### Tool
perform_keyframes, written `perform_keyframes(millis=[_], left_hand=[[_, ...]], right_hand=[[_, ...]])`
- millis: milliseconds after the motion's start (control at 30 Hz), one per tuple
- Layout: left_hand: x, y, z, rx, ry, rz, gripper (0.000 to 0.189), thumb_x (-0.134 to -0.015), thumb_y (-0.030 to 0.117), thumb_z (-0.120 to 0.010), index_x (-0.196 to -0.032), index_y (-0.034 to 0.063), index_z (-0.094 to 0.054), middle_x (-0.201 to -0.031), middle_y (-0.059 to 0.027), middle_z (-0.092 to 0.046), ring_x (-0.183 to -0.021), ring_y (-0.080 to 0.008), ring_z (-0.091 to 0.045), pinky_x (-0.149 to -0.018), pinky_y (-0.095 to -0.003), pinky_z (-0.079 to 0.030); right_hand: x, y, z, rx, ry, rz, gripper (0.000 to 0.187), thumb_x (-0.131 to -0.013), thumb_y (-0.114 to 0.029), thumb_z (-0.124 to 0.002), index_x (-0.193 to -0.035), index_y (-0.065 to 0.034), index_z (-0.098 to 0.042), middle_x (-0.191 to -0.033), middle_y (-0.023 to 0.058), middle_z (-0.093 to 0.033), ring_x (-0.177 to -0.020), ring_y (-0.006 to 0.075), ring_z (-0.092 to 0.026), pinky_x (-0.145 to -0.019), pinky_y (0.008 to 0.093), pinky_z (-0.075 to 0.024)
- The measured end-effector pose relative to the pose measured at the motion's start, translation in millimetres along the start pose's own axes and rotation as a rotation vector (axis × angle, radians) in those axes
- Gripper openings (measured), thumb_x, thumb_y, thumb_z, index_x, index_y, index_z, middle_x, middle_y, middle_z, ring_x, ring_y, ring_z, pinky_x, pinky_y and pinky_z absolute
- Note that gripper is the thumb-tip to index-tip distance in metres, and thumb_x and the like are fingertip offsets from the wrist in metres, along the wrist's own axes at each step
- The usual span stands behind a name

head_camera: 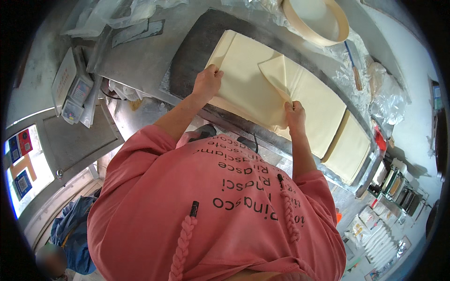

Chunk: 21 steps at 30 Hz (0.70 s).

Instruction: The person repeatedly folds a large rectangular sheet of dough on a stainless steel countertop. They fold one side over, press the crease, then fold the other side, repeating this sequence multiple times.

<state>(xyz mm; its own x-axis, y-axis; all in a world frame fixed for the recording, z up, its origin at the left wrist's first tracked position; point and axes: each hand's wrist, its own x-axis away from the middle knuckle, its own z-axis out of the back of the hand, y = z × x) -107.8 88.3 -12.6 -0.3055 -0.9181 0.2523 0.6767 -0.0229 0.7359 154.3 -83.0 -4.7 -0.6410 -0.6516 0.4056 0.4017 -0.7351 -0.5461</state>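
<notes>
A pale sheet of dough [249, 80] lies in folded layers on a dark board [190, 45]. My left hand [208, 80] pinches the sheet at its left edge. At the near right edge, my right hand [294, 116] grips a gathered corner of the same sheet. A triangular flap of dough [276, 72] is folded over beside it, with a crease running down to my right hand. Further right on the board are another flat dough stack [316, 109] and, past a narrow gap, a smaller one [348, 147].
A round sieve [342, 24] stands at the back beside scattered flour [358, 66]. Near it lie a brush [357, 79] and a clear plastic bag [388, 98]. Flat scrapers [140, 33] rest back left. A roller machine [404, 189] is at right; another person [75, 232] is at lower left.
</notes>
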Motion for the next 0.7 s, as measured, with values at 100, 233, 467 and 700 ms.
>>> perform_keyframes(millis=[100,233,467,700], left_hand=[[2,-6,8,-0.043,0.04,0.082,0.028,-0.089,0.026,-0.059,-0.1,0.0007,-0.058,-0.093,-0.0195,-0.064,-0.088,-0.0345,-0.062,-0.076,-0.0406,-0.047],[6,-10,19,-0.023,0.053,0.063,0.026,-0.089,0.026,-0.058,-0.094,0.0009,-0.056,-0.092,-0.0207,-0.064,-0.088,-0.0371,-0.062,-0.077,-0.0428,-0.047],[-8,-8,13,-0.051,0.071,-0.005,0.024,-0.087,0.023,-0.061,-0.095,0.001,-0.057,-0.091,-0.0191,-0.064,-0.087,-0.035,-0.062,-0.076,-0.0419,-0.048],[-9,-5,17,-0.074,0.047,0.008,0.028,-0.087,0.027,-0.061,-0.094,0.0005,-0.057,-0.091,-0.02,-0.064,-0.089,-0.0352,-0.062,-0.077,-0.0423,-0.047]], right_hand=[[0,-12,0,0.092,0.024,0.108,0.033,-0.088,-0.031,-0.055,-0.094,0.0016,-0.057,-0.088,0.0245,-0.066,-0.081,0.0427,-0.062,-0.074,0.0491,-0.0475],[13,-35,-7,0.444,0.083,0.245,0.032,-0.088,-0.032,-0.055,-0.102,-0.0037,-0.053,-0.096,0.022,-0.063,-0.09,0.0375,-0.062,-0.078,0.0474,-0.0482],[-20,-60,-12,0.65,0.043,0.586,0.032,-0.09,-0.035,-0.051,-0.106,-0.0081,-0.051,-0.104,0.0189,-0.058,-0.1,0.0324,-0.06,-0.08,0.0446,-0.0486],[-49,-28,-7,-0.023,0.117,0.018,0.036,-0.085,-0.032,-0.055,-0.098,0.0021,-0.057,-0.086,0.0217,-0.065,-0.078,0.0336,-0.066,-0.063,0.0428,-0.0534]])
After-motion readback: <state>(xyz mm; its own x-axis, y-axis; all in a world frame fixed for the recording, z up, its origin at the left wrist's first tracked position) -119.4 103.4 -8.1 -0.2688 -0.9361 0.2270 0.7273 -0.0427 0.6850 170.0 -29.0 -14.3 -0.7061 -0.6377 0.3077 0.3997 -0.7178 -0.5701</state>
